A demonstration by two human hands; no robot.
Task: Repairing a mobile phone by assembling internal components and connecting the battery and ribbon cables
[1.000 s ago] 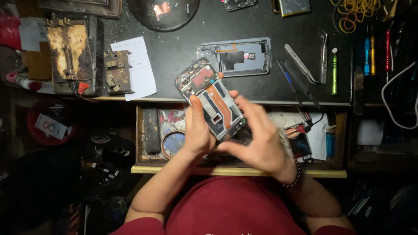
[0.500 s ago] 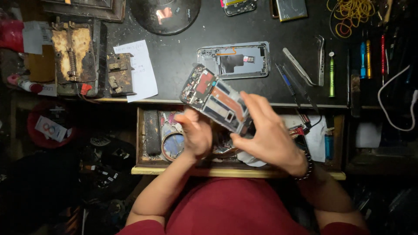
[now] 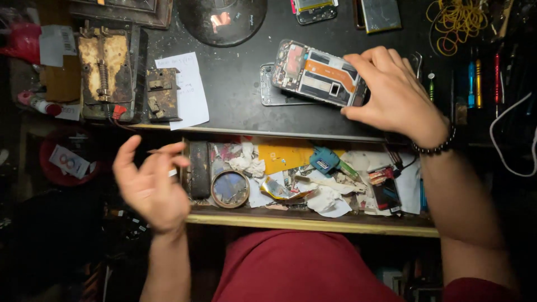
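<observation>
My right hand [image 3: 394,92] grips the right end of an opened phone [image 3: 316,72] with its insides showing, an orange strip across it. It holds the phone low over the dark bench top, above a second phone frame [image 3: 271,95] that lies flat there. My left hand [image 3: 151,187] is away from the phone, at the left end of the open drawer. Its thumb and forefinger are pinched together on something too small to make out, and the other fingers are loosely curled.
The open wooden drawer [image 3: 313,223] holds crumpled paper, a round tin [image 3: 230,189] and small parts. On the bench stand a rusty clamp jig [image 3: 109,70], a paper note [image 3: 184,89], a round black lamp base [image 3: 221,19], screwdrivers [image 3: 475,78] and yellow rubber bands [image 3: 456,22].
My right hand has carried the opened phone up from over the drawer onto the bench. My left hand let go of it and moved down and left.
</observation>
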